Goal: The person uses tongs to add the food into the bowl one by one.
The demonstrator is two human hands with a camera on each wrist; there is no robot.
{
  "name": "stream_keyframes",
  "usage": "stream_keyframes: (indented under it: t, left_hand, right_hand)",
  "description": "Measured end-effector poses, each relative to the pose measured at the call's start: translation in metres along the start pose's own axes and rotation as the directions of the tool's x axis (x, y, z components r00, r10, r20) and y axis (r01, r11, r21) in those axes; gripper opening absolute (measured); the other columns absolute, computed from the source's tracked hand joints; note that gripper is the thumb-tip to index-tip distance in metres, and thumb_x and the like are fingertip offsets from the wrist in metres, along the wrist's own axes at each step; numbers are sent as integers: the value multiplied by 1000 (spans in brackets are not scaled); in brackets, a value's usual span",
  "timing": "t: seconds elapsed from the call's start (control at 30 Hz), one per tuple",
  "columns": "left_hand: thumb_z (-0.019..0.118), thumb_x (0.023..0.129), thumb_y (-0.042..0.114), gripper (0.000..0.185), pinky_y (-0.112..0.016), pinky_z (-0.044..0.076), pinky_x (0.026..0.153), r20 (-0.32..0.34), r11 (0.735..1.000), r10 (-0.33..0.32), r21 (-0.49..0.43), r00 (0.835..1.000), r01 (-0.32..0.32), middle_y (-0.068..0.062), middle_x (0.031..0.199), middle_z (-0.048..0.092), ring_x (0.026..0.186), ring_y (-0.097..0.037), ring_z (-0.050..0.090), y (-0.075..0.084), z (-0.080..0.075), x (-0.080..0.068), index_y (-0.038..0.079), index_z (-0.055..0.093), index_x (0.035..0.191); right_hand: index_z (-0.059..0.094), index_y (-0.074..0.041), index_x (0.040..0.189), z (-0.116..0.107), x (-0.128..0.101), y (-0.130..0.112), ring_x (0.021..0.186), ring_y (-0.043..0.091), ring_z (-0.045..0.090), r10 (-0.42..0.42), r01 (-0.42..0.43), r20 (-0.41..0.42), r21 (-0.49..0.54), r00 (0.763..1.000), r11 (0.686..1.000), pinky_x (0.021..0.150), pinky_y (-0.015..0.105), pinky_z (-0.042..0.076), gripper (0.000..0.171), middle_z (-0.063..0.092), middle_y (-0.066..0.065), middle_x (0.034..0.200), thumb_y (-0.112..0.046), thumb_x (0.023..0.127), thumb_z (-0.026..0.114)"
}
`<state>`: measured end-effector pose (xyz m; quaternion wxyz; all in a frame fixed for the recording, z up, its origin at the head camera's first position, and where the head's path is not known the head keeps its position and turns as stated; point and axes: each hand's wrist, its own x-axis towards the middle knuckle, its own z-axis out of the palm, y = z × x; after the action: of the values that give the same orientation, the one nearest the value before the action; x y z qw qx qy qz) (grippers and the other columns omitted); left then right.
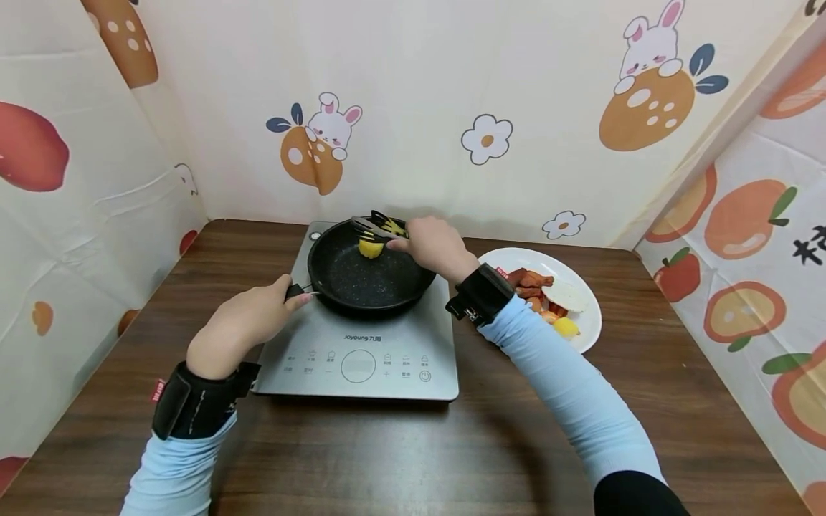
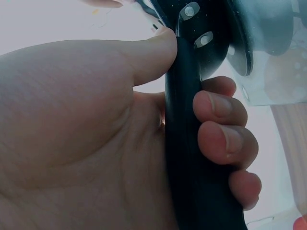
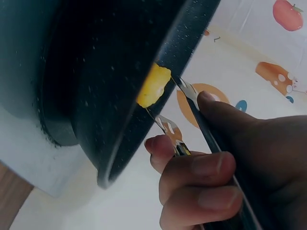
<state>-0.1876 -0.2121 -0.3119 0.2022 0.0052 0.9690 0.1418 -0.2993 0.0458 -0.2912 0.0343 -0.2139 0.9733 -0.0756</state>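
Note:
My left hand [image 1: 248, 322] grips the black handle [image 2: 184, 134] of a frying pan [image 1: 361, 283], thumb along one side and fingers curled round the other. The dark speckled pan is over the silver induction cooktop [image 1: 358, 373]. My right hand [image 1: 435, 247] holds a pair of tongs [image 1: 371, 229] with slotted, fork-like ends, reaching over the pan's far side. A yellow lump of food [image 1: 371, 249] is in the pan under the tongs. In the right wrist view, the tong tips are at either side of the yellow lump [image 3: 154, 86], close against the pan's inner wall.
A white plate [image 1: 589, 326] right of the cooktop bears reddish-brown strips [image 1: 532, 279], a pale round slice [image 1: 564, 295] and a yellow piece [image 1: 566, 327]. Printed cloth walls [image 1: 413, 165] border the brown wooden table [image 1: 387, 459] at the back and both sides.

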Motion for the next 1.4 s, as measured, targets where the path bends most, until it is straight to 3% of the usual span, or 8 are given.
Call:
stream_keyframes:
  t: [0.6, 1.13, 1.4]
  left_hand:
    - [30, 110, 51, 78, -62, 51, 89, -6, 1000, 16, 17, 1000, -16, -39, 150, 42, 127, -53, 56, -1, 2, 1, -8, 14, 159]
    - [30, 110, 51, 79, -65, 49, 94, 1, 1000, 13, 16, 1000, -13, -40, 151, 39, 129, -54, 53, -2, 5, 2, -9, 13, 159]
    - [30, 111, 49, 77, -62, 50, 90, -15, 999, 27, 22, 1000, -27, -41, 148, 43, 121, -51, 60, -2, 3, 2, -10, 13, 159]
  right_hand:
    - [47, -13, 80, 12, -5, -1, 59, 17, 42, 81, -82, 11, 78, 997, 994, 53, 29, 27, 48, 33, -1, 69, -55, 101, 56]
    - [59, -10, 93, 18, -18, 0, 67, 24, 61, 83, -80, -57, 45, 995, 996, 53, 32, 39, 49, 53, 4, 73, -58, 100, 55]
    - [54, -11, 89, 13, -29, 1, 61, 22, 52, 80, -74, -87, 74, 993, 995, 53, 31, 30, 49, 42, 2, 69, -58, 101, 53]
